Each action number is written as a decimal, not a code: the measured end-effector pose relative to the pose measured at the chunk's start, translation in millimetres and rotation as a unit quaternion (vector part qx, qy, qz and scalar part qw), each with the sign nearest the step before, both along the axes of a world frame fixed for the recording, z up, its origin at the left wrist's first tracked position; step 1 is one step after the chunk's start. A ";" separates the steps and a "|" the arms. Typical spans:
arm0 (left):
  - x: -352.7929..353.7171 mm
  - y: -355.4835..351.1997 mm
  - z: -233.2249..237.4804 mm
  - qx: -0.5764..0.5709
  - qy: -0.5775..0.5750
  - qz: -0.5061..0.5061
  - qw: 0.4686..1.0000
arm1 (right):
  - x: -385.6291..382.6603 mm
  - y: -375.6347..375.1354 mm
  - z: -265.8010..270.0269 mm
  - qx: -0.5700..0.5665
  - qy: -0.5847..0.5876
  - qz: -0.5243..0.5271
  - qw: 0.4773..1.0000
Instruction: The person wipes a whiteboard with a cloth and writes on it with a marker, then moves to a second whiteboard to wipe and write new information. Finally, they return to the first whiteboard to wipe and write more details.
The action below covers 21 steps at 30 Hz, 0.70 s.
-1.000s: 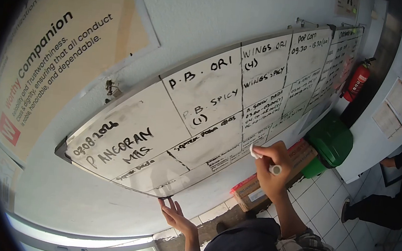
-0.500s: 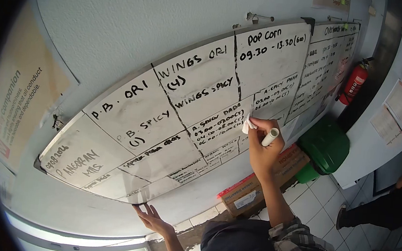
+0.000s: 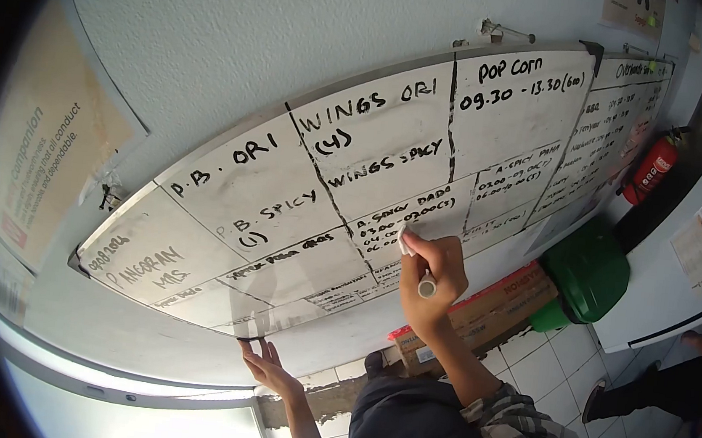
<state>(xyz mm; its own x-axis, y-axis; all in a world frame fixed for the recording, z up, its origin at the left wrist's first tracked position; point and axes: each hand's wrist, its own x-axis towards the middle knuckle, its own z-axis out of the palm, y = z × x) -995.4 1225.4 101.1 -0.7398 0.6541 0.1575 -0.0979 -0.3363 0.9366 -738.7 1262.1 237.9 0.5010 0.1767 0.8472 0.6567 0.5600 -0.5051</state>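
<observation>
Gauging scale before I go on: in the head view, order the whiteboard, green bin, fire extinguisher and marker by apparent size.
1. whiteboard
2. green bin
3. fire extinguisher
4. marker, smallest even though it is nearest the camera

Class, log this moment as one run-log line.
right hand: pressing white tissue on whiteboard, marker in grip | left hand: flat at its lower edge

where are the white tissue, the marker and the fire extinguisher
white tissue (image 3: pixel 405 243), head view, on the middle of the crumpled wad
marker (image 3: pixel 426 288), head view, on its round pale end
fire extinguisher (image 3: pixel 654 174), head view, on the red body
</observation>
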 end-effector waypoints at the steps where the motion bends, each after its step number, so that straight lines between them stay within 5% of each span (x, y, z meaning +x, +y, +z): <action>1: 0.9 1.6 -0.2 0.001 -0.003 0.002 1.000 | -4.1 -0.8 0.5 -0.004 -0.006 0.005 1.000; 14: 3.2 3.4 0.1 0.006 0.002 -0.003 1.000 | 2.8 -13.8 11.2 -0.011 -0.045 0.150 0.988; 21: 6.0 5.4 0.3 0.008 -0.011 0.018 1.000 | 53.3 -10.4 22.4 -0.014 0.056 0.056 0.997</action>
<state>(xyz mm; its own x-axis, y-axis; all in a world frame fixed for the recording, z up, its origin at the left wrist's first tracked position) -989.4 1230.8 101.4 -0.7663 0.6244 0.1517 -0.1060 -0.3556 0.9286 -685.4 1251.8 260.3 0.5684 0.2598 0.7806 0.5288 0.6115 -0.5886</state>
